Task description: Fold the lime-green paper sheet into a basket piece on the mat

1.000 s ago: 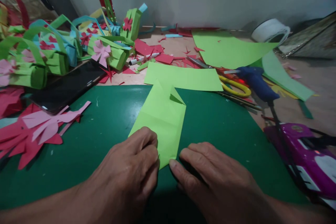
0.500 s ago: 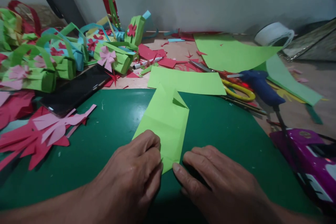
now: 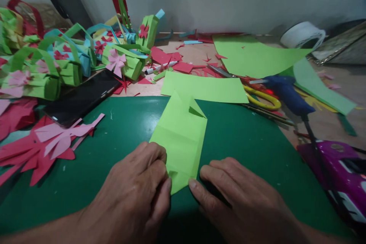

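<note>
A folded light green paper [image 3: 183, 135] lies lengthwise on a green board [image 3: 126, 129], with creases across it and a raised flap at its far right corner. My left hand [image 3: 137, 187] is closed on its near left edge, fingers curled and thumb beside the near corner. A small fold shows next to that thumb. My right hand [image 3: 237, 194] has its thumb pressed on the near right corner, with bent fingers beside the right edge; its fingertips are partly hidden. Beyond the folded paper lies a light green paper strip [image 3: 206, 87].
Paper handbags [image 3: 31, 80], a black phone [image 3: 84, 97] and pink paper flowers [image 3: 61, 137] lie on the left. On the right are yellow-handled scissors [image 3: 264, 99], a blue glue gun [image 3: 291, 93] and a purple device [image 3: 337, 171]. A large green sheet [image 3: 254, 57] lies behind.
My left hand has shifted left and slightly toward me, uncovering more of the paper's near left corner and a small fold there. My right hand stays nearly still at the other corner.
</note>
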`<state>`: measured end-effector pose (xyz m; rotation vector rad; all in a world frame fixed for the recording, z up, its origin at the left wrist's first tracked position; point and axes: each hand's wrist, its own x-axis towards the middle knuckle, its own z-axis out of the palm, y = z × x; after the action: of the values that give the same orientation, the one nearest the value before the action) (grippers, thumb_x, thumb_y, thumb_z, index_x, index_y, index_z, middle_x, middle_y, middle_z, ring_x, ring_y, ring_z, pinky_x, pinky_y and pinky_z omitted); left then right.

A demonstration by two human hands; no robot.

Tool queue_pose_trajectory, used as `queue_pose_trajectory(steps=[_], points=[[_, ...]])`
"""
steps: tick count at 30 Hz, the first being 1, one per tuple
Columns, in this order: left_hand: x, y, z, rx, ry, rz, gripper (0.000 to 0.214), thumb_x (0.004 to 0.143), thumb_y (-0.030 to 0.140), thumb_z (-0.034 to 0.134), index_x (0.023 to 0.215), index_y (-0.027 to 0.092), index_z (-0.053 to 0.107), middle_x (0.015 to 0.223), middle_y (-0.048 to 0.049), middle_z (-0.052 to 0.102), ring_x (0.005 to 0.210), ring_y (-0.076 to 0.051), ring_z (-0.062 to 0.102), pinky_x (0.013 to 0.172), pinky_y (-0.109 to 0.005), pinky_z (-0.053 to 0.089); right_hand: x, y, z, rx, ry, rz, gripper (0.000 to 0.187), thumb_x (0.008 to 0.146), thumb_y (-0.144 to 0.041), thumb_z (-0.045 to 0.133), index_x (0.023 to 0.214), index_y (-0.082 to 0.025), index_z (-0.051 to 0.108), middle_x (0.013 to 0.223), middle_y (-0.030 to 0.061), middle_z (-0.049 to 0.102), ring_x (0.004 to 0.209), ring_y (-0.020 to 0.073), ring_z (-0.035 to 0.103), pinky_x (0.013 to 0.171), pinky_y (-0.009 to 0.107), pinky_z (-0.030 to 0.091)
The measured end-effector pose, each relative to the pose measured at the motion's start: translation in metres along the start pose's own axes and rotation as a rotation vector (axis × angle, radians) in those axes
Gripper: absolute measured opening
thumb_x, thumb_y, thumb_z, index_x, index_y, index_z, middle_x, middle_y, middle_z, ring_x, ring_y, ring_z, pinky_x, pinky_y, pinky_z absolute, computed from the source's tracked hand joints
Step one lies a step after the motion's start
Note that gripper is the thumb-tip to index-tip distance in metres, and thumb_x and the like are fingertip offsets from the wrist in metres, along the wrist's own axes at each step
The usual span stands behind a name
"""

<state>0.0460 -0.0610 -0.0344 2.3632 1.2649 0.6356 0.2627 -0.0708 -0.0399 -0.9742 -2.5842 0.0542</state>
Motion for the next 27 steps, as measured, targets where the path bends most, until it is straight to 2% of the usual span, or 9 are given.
queue_pose_trajectory(steps=[5,14,27], points=[[0.0005,-0.0005,0.0028,0.006,0.007,-0.009,0.024,0.088,0.012,0.043,0.066,0.017,0.049,0.073,-0.0043,0.048,0.069,-0.018,0.044,0.059,-0.032,0.037,-0.0004,-0.0001,0.0018,0.006,0.015,0.022,0.026,0.094,-0.02,0.041,0.1,-0.022,0.067,0.093,0.004,0.069,0.087,0.0192,0.059,0.081,0.035,0.044],[-0.0005,-0.0008,0.005,-0.006,0.035,-0.019,0.023,0.089,0.012,0.043,0.067,0.017,0.047,0.074,-0.0052,0.048,0.07,-0.019,0.042,0.06,-0.034,0.036,-0.0013,0.0015,0.0058,0.028,0.095,-0.027,0.019,0.089,-0.017,0.049,0.097,-0.018,0.067,0.092,0.0069,0.067,0.085,0.0203,0.057,0.077,0.036,0.045],[0.002,0.0004,0.0041,0.029,0.024,-0.006,0.022,0.088,0.011,0.043,0.067,0.018,0.045,0.072,-0.0034,0.047,0.068,-0.018,0.041,0.059,-0.033,0.034,0.0003,0.0009,0.0028,0.035,0.096,-0.027,0.019,0.089,-0.016,0.05,0.096,-0.016,0.068,0.09,0.0082,0.067,0.083,0.021,0.057,0.073,0.036,0.046]])
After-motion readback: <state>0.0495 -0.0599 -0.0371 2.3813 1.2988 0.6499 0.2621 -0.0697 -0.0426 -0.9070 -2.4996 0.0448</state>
